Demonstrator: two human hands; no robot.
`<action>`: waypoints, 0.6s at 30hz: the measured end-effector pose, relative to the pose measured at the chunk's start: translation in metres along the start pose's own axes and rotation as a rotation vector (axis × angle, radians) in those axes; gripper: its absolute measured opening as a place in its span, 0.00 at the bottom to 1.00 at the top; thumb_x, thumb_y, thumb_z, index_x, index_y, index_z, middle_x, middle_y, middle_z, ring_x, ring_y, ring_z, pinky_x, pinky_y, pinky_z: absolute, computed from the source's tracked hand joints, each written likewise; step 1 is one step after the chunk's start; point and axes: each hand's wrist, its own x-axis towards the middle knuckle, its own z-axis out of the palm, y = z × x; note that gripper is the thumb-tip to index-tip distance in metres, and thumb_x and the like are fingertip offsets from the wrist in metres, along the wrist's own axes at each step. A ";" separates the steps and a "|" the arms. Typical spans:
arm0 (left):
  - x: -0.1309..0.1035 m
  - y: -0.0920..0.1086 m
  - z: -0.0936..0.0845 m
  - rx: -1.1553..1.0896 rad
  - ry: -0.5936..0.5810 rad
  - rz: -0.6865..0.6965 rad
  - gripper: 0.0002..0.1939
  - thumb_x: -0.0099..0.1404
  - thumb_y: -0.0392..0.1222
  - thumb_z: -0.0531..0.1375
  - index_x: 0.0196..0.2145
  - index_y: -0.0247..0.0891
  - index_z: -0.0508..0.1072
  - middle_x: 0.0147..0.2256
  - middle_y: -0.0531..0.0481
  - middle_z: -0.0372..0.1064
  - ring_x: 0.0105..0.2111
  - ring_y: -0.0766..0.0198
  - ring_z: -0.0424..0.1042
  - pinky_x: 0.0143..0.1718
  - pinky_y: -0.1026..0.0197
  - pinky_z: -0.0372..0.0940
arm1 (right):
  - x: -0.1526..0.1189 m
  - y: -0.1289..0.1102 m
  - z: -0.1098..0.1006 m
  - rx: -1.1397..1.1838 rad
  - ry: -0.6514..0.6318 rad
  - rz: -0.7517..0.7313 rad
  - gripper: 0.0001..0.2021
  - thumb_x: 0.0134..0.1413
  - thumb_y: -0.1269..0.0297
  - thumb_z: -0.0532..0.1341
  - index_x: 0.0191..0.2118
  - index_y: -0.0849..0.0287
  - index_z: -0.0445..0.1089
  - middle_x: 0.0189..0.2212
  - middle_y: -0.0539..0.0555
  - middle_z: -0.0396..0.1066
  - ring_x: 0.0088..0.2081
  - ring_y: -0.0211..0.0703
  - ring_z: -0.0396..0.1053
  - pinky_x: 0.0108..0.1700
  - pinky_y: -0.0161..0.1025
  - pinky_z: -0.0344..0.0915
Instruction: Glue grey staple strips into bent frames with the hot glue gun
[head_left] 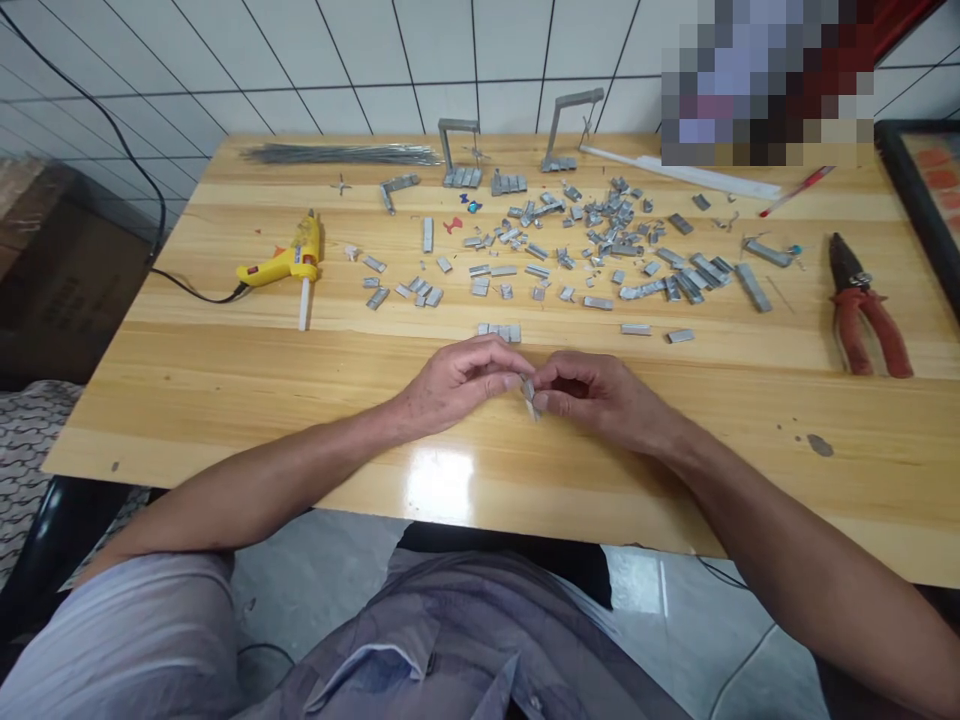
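Between my two hands is a small grey metal strip piece (529,390), held a little above the near part of the table. My left hand (476,375) pinches its left side with thumb and fingertips. From the other side my right hand (589,395) grips it, fingers curled and thumb beneath. Fingers cover much of the piece, so its full shape is hidden. Just beyond my left fingers lies a row of short grey metal pieces (499,331), side by side. Two single grey strips, one (636,330) and another (681,336), rest beyond my right hand.
Many loose grey pieces (615,215) are scattered across the middle. Two bent metal stands, one (459,150) and a taller one (562,130), are near the tiled wall. A yellow glue gun (289,255) lies left, red-handled pliers (862,310) right, and a wire bundle (345,154) at the back.
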 end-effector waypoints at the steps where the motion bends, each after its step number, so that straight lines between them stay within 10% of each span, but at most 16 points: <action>1: -0.001 0.000 0.001 -0.021 0.008 -0.015 0.13 0.73 0.51 0.64 0.45 0.39 0.81 0.39 0.46 0.77 0.37 0.64 0.75 0.39 0.60 0.70 | 0.000 0.001 0.002 0.010 0.005 -0.005 0.07 0.61 0.59 0.66 0.35 0.56 0.75 0.29 0.48 0.72 0.29 0.37 0.65 0.32 0.37 0.62; 18: -0.004 0.001 0.013 0.433 0.050 0.054 0.12 0.69 0.39 0.66 0.49 0.39 0.73 0.35 0.53 0.75 0.28 0.70 0.67 0.33 0.65 0.64 | 0.001 0.014 0.012 -0.220 0.258 -0.193 0.07 0.61 0.60 0.67 0.41 0.56 0.75 0.32 0.51 0.75 0.30 0.38 0.66 0.33 0.38 0.63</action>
